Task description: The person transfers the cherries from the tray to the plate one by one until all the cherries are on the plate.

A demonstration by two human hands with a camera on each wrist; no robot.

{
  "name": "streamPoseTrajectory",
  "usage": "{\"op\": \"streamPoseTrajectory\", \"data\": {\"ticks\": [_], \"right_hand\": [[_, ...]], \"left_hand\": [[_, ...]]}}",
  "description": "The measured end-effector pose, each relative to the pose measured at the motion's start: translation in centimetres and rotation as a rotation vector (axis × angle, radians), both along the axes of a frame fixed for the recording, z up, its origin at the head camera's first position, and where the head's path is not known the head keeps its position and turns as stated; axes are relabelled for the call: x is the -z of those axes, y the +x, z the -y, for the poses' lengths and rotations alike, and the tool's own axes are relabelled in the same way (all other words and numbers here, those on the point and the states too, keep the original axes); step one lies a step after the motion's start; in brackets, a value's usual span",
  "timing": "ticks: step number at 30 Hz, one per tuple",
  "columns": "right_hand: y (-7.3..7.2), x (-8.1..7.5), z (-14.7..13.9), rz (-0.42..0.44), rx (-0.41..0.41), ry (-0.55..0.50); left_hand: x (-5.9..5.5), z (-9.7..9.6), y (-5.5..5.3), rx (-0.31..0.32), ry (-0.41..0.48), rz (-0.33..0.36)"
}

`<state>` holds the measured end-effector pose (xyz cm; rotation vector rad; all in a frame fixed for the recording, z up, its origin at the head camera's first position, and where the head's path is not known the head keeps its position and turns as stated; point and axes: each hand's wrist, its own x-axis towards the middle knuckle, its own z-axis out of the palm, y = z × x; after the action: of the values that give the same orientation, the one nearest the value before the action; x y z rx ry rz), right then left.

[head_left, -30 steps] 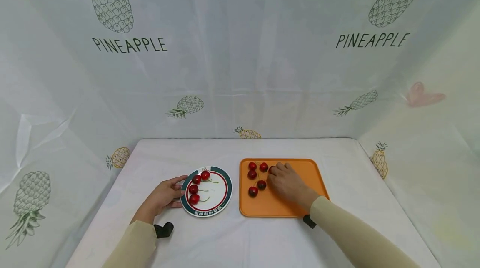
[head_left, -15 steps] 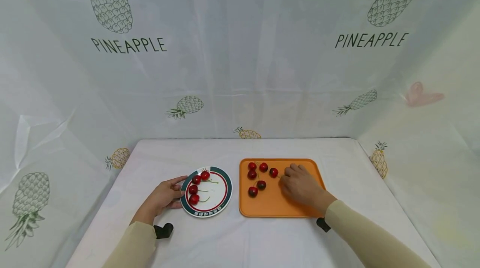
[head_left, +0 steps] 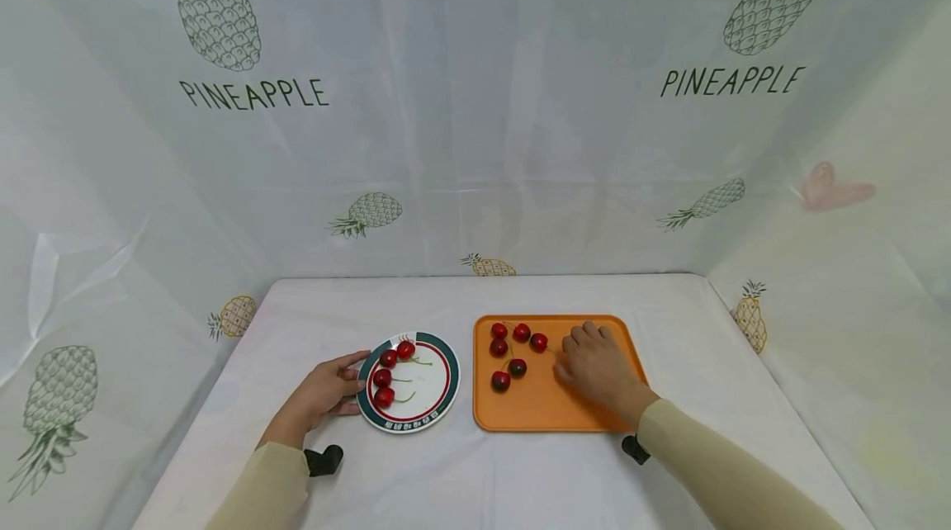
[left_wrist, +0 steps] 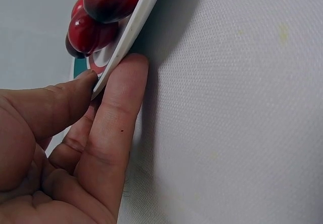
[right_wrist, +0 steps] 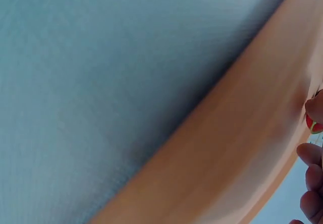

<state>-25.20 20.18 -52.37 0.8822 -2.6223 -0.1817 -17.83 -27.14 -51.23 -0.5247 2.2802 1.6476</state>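
Observation:
My left hand (head_left: 327, 385) pinches the left rim of a round plate (head_left: 451, 385) with a green and red border. In the left wrist view the thumb (left_wrist: 75, 95) lies on top of the rim and a finger (left_wrist: 118, 103) underneath. Several dark red cherries (head_left: 382, 377) sit along the plate's left side, stems pointing right. My right hand (head_left: 598, 365) is low over the orange tray (head_left: 520, 414), fingers curled at the stem of a cherry (head_left: 538, 342). Its fingertips are mostly hidden in the head view; the right wrist view shows red and green beside the thumb (right_wrist: 315, 108).
Several other cherries (head_left: 499, 381) lie in the left half of the tray. Plate and tray stand side by side on a white cloth-covered table (head_left: 446, 480). A pale curtain (head_left: 483, 142) printed with pineapples rises behind and at both sides.
My right hand has drawn back to the right from over a cherry, leaving that cherry in view with its stem toward the fingertips. In the last half second the cherry shifts slightly left. The left hand stays put.

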Motion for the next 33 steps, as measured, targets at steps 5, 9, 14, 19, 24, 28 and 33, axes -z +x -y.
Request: {"op": "streamPoseTrajectory", "data": {"ticks": [5,9,14,19,24,28,33], "right_hand": [[-0.3,0.0,0.3,-0.024,0.001,0.022],[-0.5,-0.1,0.6,-0.027,0.002,0.049],[-0.6,-0.2,0.7,0.001,0.028,0.091],[-0.8,-0.2,0.7,0.013,0.057,0.105],[-1.0,-0.2,0.5,0.003,0.064,0.115],[-1.1,-0.1,0.2,-0.026,0.042,0.112],[-1.2,-0.7,0.2,-0.052,0.031,0.132]], "left_hand": [[0.0,0.0,0.1,0.001,-0.007,-0.005],[0.1,0.1,0.1,0.001,-0.009,-0.007],[0.2,0.1,0.2,0.004,-0.008,-0.005],[0.2,0.1,0.2,0.004,-0.015,-0.004],[0.2,0.1,0.2,0.007,-0.023,-0.01],[0.1,0.0,0.2,0.002,-0.024,-0.007],[-0.1,0.0,0.3,-0.002,-0.016,-0.005]]}}
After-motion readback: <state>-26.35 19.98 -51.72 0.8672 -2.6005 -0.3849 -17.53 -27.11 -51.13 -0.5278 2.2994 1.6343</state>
